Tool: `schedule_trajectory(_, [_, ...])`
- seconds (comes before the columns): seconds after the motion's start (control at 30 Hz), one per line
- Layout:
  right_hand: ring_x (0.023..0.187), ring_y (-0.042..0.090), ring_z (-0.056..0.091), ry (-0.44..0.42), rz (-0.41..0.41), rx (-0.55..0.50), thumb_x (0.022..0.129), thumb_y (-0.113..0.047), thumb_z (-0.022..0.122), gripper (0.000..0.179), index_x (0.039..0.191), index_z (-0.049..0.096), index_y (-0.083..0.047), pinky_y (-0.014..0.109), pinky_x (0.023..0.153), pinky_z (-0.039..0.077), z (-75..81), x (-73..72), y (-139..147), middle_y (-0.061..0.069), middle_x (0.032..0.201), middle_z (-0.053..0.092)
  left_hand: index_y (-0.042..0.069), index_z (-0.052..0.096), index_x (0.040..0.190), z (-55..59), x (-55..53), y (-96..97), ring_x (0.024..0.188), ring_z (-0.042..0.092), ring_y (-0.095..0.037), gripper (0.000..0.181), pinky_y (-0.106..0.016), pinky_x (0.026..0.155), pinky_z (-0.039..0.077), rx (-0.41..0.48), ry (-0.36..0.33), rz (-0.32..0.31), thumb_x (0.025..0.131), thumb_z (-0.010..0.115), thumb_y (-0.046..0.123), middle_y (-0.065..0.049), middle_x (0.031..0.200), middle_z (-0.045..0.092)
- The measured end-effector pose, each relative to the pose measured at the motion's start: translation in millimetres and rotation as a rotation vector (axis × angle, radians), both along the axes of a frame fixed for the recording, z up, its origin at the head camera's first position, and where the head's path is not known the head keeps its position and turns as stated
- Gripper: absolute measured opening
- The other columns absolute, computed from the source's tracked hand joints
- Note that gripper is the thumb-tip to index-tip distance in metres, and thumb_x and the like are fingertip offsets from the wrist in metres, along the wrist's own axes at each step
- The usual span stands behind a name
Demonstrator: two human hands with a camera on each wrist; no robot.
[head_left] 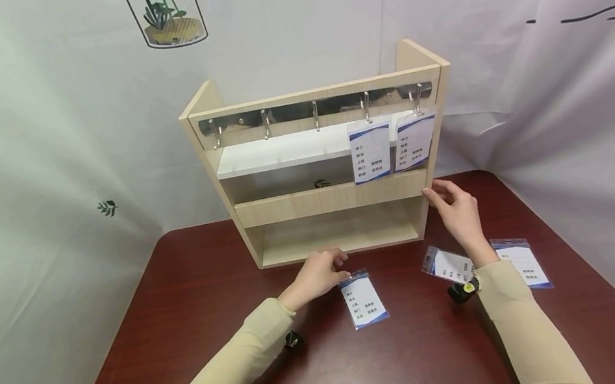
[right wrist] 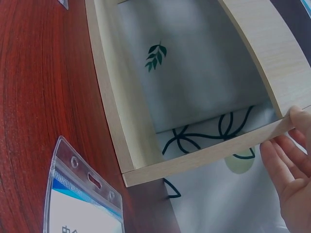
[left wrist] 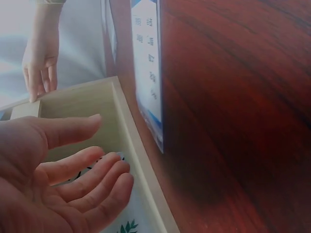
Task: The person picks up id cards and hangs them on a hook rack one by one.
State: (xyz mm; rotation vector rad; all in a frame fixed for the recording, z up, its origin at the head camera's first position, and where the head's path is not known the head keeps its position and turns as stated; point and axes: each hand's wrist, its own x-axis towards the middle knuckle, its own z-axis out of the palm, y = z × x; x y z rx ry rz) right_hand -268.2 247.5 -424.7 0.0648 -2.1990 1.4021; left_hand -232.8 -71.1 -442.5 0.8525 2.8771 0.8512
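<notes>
Sleeves (head_left: pixel 226 367) nearest, head view, both forearms reaching over the dark red tabletop (head_left: pixel 414 361). Counted: one wooden rack (head_left: pixel 332 201), five hooks (head_left: pixel 316 116), five badges. Two hanging badges (head_left: pixel 371 153), on the fourth and fifth hooks from the picture's left; the other three hooks bear none. Three badges lie on the tabletop: a loose badge (head_left: pixel 364 302) by the left grip (head_left: pixel 319 275), plus a tilted badge (head_left: pixel 452 265) and a corner badge (head_left: pixel 524 263), both partly behind the right forearm. Right grip (head_left: pixel 457 210) at the rack's side edge.

Left wrist view: left grip nearest, released, thumb extended, fingers loosely bent round nothing. Loose badge just beyond the fingertips; contact hard to judge from head view. Rack behind the hand.

Right wrist view: right grip pinches the rack's side panel (right wrist: pixel 209 150), thumb on the front edge, fingers on the outer face. Badge lower left shows a slot (right wrist: pixel 95 181) between two round holes.

Step in hand, my reading: rack steadied or straightened at one side, two badges already hung, three not. Next move, likely, calls for pinching a loose badge near its top without bending it and lining its slot up with a bare hook.
</notes>
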Motion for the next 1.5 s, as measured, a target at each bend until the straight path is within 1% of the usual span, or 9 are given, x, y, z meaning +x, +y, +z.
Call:
schedule_trajectory(0.2, [0.079,-0.014,0.06,-0.009,0.0,0.004,0.099,-0.034,0.067,0.045,0.127,0.065,0.001,0.007,0.073,0.049,0.8,0.7,-0.4,0.02,0.112,0.072,0.0,0.069,0.118,-4.8,0.6,2.1,0.099,0.067,-0.025,0.037,-0.04,0.087,0.053,-0.078,-0.062,-0.004,0.086,0.079,0.016,-0.013,0.106,0.072])
schedule_trajectory(0.5, [0.08,-0.013,0.06,-0.014,0.013,0.005,0.099,-0.034,0.066,0.045,0.127,0.065,0.001,0.008,0.073,0.049,0.9,0.5,-0.4,0.021,0.112,0.072,-0.003,0.068,0.12,-14.9,0.8,3.0,0.108,0.066,-0.025,0.042,-0.038,0.09,0.053,-0.121,-0.106,-0.02,0.085,0.08,0.017,-0.015,0.115,0.071])
schedule_trajectory(0.63, [0.08,-0.014,0.06,-0.011,0.009,0.006,0.099,-0.034,0.066,0.045,0.127,0.065,0.001,0.008,0.073,0.049,0.6,0.1,0.5,0.02,0.112,0.072,-0.003,0.069,0.119,-15.8,0.1,4.0,0.106,0.065,-0.024,0.043,-0.036,0.09,0.052,-0.142,-0.099,-0.019,0.084,0.081,0.018,-0.013,0.114,0.071])
schedule_trajectory(0.87, [0.08,-0.012,0.061,-0.02,0.001,0.01,0.098,-0.037,0.066,0.048,0.128,0.065,0.0,0.008,0.073,0.049,-0.3,0.5,1.0,0.02,0.112,0.072,-0.002,0.072,0.113,-15.0,1.4,7.6,0.094,0.061,-0.02,0.048,-0.033,0.086,0.05,-0.204,-0.057,-0.049,0.075,0.089,0.021,-0.01,0.105,0.07])
schedule_trajectory(1.13, [0.079,-0.012,0.061,-0.027,-0.011,0.016,0.098,-0.038,0.066,0.048,0.128,0.065,0.0,0.007,0.073,0.048,-0.7,1.4,0.5,0.02,0.111,0.072,-0.001,0.073,0.107,-15.4,2.8,10.9,0.091,0.059,-0.019,0.046,-0.029,0.082,0.049,-0.245,-0.018,-0.067,0.07,0.092,0.02,-0.007,0.099,0.071])
schedule_trajectory(1.23, [0.078,-0.013,0.061,-0.017,-0.012,0.015,0.098,-0.037,0.066,0.047,0.127,0.065,0.0,0.007,0.072,0.048,-0.4,1.4,0.2,0.02,0.111,0.072,0.0,0.073,0.106,-15.3,2.5,11.7,0.088,0.057,-0.017,0.046,-0.028,0.08,0.049,-0.25,-0.031,-0.067,0.069,0.093,0.02,-0.006,0.096,0.07])
schedule_trajectory(1.37, [0.077,-0.013,0.06,-0.005,-0.013,0.017,0.098,-0.035,0.067,0.046,0.127,0.066,0.001,0.007,0.072,0.047,0.1,1.6,-0.1,0.02,0.11,0.073,-0.001,0.071,0.106,-13.6,2.0,12.9,0.085,0.054,-0.016,0.048,-0.027,0.078,0.048,-0.248,-0.073,-0.068,0.069,0.094,0.02,-0.007,0.096,0.068])
schedule_trajectory(1.5, [0.077,-0.013,0.06,-0.004,-0.011,0.015,0.098,-0.035,0.067,0.046,0.126,0.066,0.001,0.007,0.072,0.047,0.3,1.7,-0.1,0.02,0.11,0.073,0.0,0.071,0.105,-11.5,2.3,13.9,0.085,0.054,-0.016,0.048,-0.027,0.079,0.048,-0.252,-0.094,-0.072,0.068,0.094,0.02,-0.007,0.096,0.067])
